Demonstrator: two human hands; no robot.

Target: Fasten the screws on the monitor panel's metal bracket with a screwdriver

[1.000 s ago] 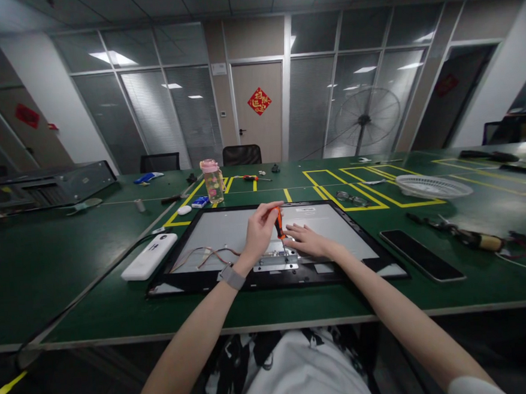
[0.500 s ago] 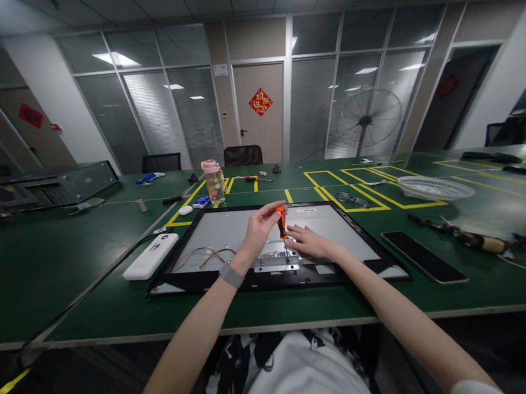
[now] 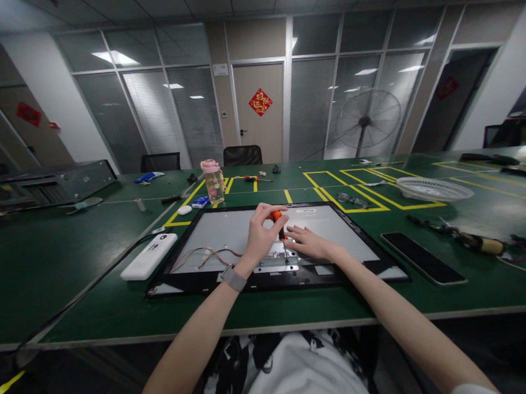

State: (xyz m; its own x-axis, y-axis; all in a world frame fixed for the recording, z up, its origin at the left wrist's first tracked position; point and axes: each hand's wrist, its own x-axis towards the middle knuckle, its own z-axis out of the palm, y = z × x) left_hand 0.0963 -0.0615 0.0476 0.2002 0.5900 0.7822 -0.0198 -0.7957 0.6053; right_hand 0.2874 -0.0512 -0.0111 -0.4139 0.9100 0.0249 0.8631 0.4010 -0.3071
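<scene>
My left hand [image 3: 264, 230] grips the orange-and-black handle of a screwdriver [image 3: 280, 230], held upright with its shaft pointing down at a metal bracket [image 3: 277, 267]. The bracket sits on the near part of a flat display panel [image 3: 338, 240] with a black frame and a pale grey back. My right hand [image 3: 309, 242] lies with fingers stretched out beside the screwdriver, close to its shaft and over the panel. Thin coloured wires [image 3: 208, 256] curl across the panel left of the bracket. The exact spot where the screwdriver tip meets the bracket is too small to make out.
Left of the panel lies a white power bank [image 3: 150, 257] with a black cable; right of it, a black phone [image 3: 423, 258]. A pink-lidded bottle [image 3: 213, 185], eyeglasses [image 3: 352, 200], a white basket [image 3: 433, 189] and another screwdriver [image 3: 251, 178] stand or lie farther back. A computer case [image 3: 82, 181] is far left.
My left hand's fingers have shifted around the screwdriver handle, now covering more of its top. The screwdriver stays over the bracket, and my right hand has hardly moved.
</scene>
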